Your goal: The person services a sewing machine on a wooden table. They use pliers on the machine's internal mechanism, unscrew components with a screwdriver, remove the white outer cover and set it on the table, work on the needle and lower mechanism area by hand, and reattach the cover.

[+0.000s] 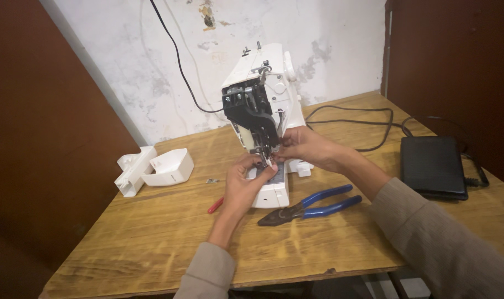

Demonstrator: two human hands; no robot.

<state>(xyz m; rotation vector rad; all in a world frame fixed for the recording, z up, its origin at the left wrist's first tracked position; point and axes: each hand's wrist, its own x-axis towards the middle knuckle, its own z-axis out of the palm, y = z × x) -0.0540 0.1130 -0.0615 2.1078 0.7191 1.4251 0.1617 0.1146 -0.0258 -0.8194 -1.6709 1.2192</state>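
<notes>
A white sewing machine [271, 83] stands on a wooden table [152, 238], its side cover off so the black inner mechanism [254, 113] shows. My left hand [242, 185] reaches up from below to the needle and presser-foot area, fingertips pinched at a small part there. From the right, my right hand [307, 147] meets the same spot, its fingers closed around the needle bar area. What the fingers pinch is too small to make out.
Blue-handled pliers [313, 206] lie just right of the machine base. A red-handled tool [215, 205] pokes out under my left wrist. White plastic cover pieces [155, 169] lie at left. A black foot pedal [433, 166] with cables sits at right.
</notes>
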